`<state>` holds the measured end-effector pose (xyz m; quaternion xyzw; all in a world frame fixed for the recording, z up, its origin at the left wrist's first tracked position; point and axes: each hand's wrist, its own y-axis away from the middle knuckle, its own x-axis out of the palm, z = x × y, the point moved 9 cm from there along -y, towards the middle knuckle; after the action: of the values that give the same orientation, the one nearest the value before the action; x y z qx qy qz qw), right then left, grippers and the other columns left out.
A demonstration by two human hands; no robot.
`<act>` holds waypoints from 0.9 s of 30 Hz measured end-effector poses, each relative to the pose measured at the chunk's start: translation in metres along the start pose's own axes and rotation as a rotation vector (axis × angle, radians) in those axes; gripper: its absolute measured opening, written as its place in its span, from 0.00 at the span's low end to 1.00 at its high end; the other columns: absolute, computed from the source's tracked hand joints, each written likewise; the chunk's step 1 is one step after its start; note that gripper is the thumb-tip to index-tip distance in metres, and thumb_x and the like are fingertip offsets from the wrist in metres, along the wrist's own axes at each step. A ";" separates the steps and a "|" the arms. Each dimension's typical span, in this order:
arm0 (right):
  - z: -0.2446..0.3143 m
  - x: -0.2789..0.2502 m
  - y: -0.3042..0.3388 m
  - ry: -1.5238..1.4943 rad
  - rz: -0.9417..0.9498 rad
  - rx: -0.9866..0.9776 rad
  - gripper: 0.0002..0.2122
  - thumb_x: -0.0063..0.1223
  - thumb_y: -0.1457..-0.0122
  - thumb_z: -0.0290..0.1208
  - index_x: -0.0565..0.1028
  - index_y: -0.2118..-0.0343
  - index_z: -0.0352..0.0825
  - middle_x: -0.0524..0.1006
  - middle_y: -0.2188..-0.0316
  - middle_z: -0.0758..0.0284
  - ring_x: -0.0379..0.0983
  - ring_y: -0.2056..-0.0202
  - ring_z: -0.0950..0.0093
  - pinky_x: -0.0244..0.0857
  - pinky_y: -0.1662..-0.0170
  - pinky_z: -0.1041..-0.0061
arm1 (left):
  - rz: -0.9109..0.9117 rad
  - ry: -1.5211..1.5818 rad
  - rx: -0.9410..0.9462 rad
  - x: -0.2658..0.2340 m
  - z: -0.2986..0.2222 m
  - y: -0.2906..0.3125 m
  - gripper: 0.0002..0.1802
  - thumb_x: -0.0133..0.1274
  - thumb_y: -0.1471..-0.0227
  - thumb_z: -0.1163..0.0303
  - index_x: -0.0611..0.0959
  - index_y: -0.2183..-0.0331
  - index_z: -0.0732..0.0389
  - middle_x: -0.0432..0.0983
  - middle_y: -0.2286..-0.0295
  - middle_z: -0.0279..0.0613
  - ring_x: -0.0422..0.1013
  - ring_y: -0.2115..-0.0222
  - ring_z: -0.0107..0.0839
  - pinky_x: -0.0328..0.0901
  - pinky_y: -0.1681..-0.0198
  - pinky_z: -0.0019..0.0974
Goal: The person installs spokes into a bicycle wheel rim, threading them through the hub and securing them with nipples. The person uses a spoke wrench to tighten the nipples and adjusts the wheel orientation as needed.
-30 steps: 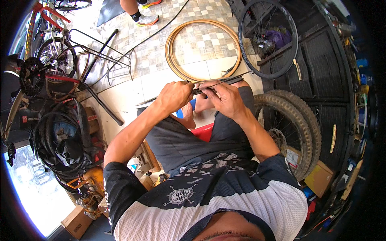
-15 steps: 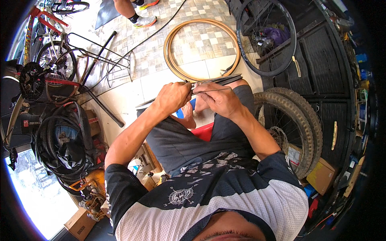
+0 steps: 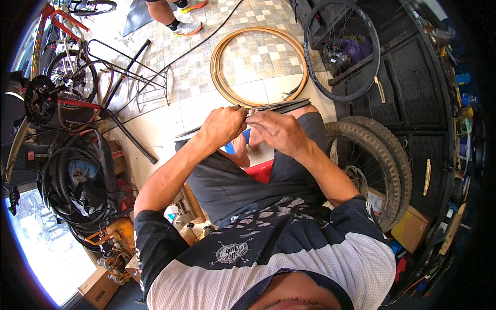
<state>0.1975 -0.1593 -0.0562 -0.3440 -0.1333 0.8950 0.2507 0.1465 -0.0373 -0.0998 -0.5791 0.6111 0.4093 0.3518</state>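
A tan-walled tyre hoop lies on the tiled floor beyond my hands, a bare spoked rim leans far right, and a knobby black wheel stands at my right knee. My left hand and right hand both pinch a thin black rubber strip above my lap, its long axis running left to right.

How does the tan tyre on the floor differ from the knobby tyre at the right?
The tan tyre lies flat on the tiled floor; the knobby tyre stands upright. The tan tyre is bare, smooth and light brown; the knobby tyre is black, with a chunky tread, and sits on a spoked wheel. Both are round bicycle tyres, and neither hand touches them.
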 end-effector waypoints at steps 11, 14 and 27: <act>-0.002 0.004 0.003 0.092 -0.037 0.035 0.10 0.63 0.39 0.22 0.80 0.55 0.32 0.84 0.61 0.59 0.84 0.60 0.61 0.79 0.59 0.67 | -0.021 0.011 0.003 0.003 0.002 0.001 0.11 0.61 0.47 0.66 0.82 0.65 0.64 0.82 0.70 0.52 0.80 0.67 0.56 0.75 0.63 0.54; -0.002 0.004 0.002 0.080 -0.033 0.022 0.09 0.63 0.39 0.21 0.80 0.56 0.31 0.84 0.60 0.59 0.85 0.59 0.62 0.80 0.58 0.69 | -0.026 0.026 -0.005 0.001 0.002 0.000 0.11 0.61 0.47 0.67 0.83 0.65 0.64 0.82 0.70 0.52 0.80 0.67 0.56 0.75 0.63 0.54; 0.001 0.003 -0.003 0.158 -0.073 -0.011 0.07 0.65 0.41 0.23 0.82 0.60 0.36 0.85 0.64 0.63 0.84 0.62 0.64 0.78 0.60 0.68 | 0.039 0.179 -0.015 -0.004 0.018 -0.003 0.11 0.60 0.46 0.67 0.85 0.66 0.65 0.84 0.70 0.55 0.80 0.67 0.56 0.75 0.63 0.50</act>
<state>0.1965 -0.1554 -0.0560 -0.4099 -0.1306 0.8546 0.2908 0.1491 -0.0195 -0.1043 -0.6039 0.6484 0.3670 0.2833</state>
